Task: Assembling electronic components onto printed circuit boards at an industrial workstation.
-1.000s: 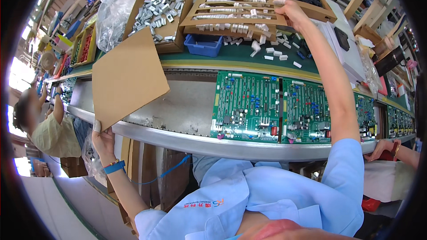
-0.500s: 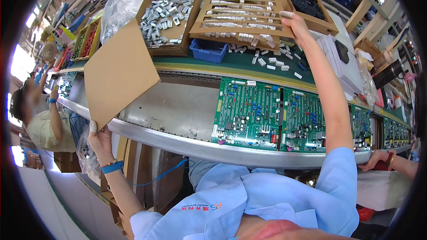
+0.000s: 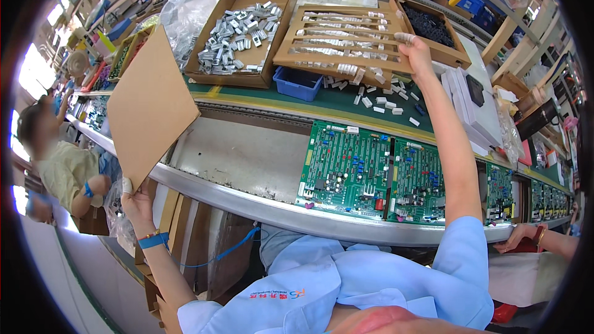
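Note:
My left hand (image 3: 137, 201) grips the lower corner of a flat brown cardboard sheet (image 3: 151, 105), held up at the left over the conveyor. With my right arm stretched forward, my right hand (image 3: 416, 55) is closed on the right edge of a slotted cardboard tray (image 3: 346, 57). Rows of small white parts sit in its slots. The tray rests tilted over the bench, and some white connectors (image 3: 380, 102) lie loose below it. Nearer to me, green circuit boards (image 3: 346, 167) stand side by side on the conveyor. A blue strap (image 3: 153, 240) circles my left wrist.
An open carton (image 3: 238, 73) of metal-grey parts stands beside a small blue bin (image 3: 297, 83). At the far right of the tray is a box of black parts (image 3: 427, 25). The metal conveyor rail (image 3: 247, 201) runs before me. Other people work at left and right.
The cardboard sheet in my left hand has shifted slightly left and turned a little. My right hand stays on the slotted tray. The view has shifted slightly.

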Available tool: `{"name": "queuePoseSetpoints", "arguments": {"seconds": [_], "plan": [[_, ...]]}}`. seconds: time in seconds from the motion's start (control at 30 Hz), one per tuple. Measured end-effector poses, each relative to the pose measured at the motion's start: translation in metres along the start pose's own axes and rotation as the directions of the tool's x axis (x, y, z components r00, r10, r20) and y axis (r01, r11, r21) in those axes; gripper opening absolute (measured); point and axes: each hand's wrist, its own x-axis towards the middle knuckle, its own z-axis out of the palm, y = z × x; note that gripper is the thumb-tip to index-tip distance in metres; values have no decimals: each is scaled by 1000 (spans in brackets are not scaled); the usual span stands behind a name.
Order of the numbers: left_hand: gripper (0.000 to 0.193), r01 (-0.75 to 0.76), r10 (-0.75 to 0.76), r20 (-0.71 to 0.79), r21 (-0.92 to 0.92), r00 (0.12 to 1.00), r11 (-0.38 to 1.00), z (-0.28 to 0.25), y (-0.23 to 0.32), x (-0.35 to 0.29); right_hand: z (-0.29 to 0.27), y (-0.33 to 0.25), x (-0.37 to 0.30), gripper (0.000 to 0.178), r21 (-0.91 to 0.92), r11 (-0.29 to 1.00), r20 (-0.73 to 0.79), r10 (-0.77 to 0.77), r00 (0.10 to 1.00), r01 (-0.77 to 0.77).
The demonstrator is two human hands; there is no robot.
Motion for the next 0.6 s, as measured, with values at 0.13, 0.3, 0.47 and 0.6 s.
{"name": "queuePoseSetpoints", "arguments": {"seconds": [0.13,0.3,0.47,0.6], "plan": [[30,7,-7,-16,-18,1000,1000,-23,-1,9,7,-7,-12,27,90,996,-26,29,999,-27],[32,32,-32,-27,-15,999,999,-11,-7,6,1,-10,-10,26,130,991,-22,40,999,-36],[31,41,-41,-18,-23,999,999,-19,-11,10,-10,-13,-5,26,50,998,30,37,999,-39],[31,53,-53,19,-6,998,999,-33,-10,13,-11,-4,-11,23,-170,985,1,15,1000,-14]]}}
